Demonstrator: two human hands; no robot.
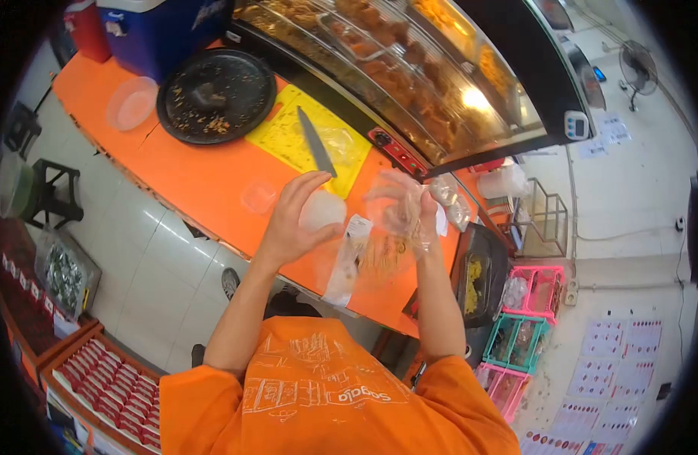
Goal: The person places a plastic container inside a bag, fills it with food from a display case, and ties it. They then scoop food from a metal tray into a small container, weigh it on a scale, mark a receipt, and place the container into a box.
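My left hand is curved round a whitish, rounded thing; I cannot make out whether it is a tub or a wrapped portion. Thin clear plastic is bunched in my right hand, part of a clear plastic bag with faint yellowish print that hangs down in front of me. Behind that bag lies a white paper strip on the orange table. Just beyond my hands, a large knife rests on a yellow cutting board.
A round black tray with crumbs and a clear plastic bowl are at the left. A glass display case of fried food borders the far side. Small knotted bags, a black tray and coloured baskets stand right.
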